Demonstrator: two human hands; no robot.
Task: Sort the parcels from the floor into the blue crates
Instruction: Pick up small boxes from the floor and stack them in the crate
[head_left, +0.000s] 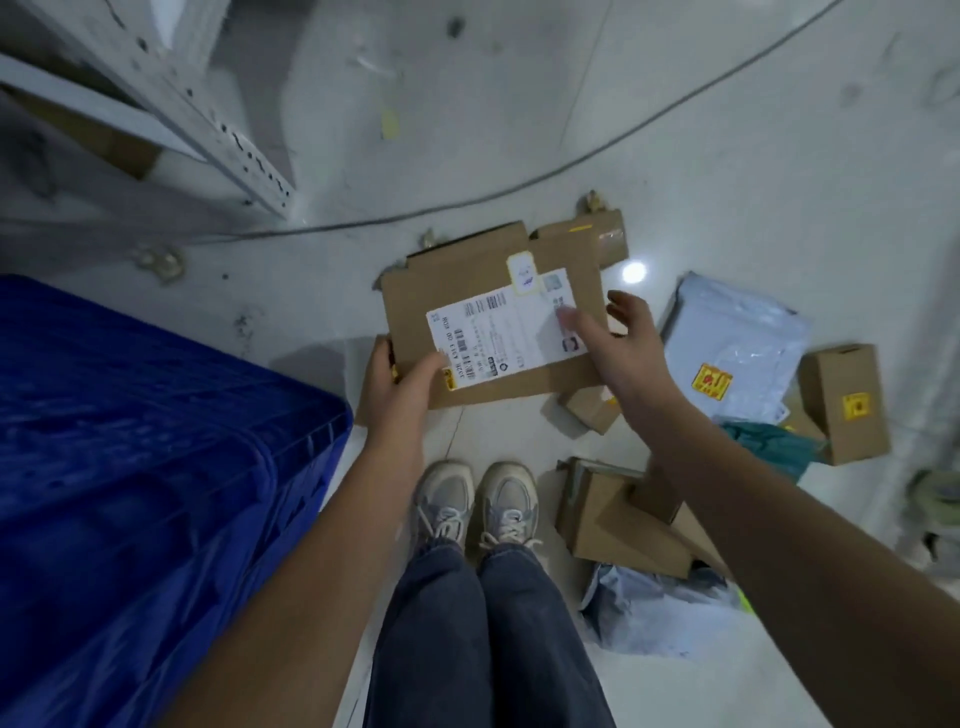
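Observation:
My left hand (400, 384) grips the lower left corner of a flat brown cardboard parcel (467, 280) with a white shipping label, held above the floor in front of my feet. My right hand (618, 343) hovers open at the parcel's right edge, fingers spread; whether it touches the cardboard is unclear. A blue crate (156, 467) fills the lower left, beside my left forearm. More parcels lie on the floor to the right: a grey poly bag (737, 343) with a yellow sticker, a small brown box (847, 400), a tiny box (592, 410) and cardboard boxes (618, 514).
A white metal shelf frame (171, 88) stands at the upper left, with a cable (519, 192) curving across the pale floor behind the parcel. Another poly bag (654, 613) lies by my right leg. My shoes (478, 504) are directly below the held parcel.

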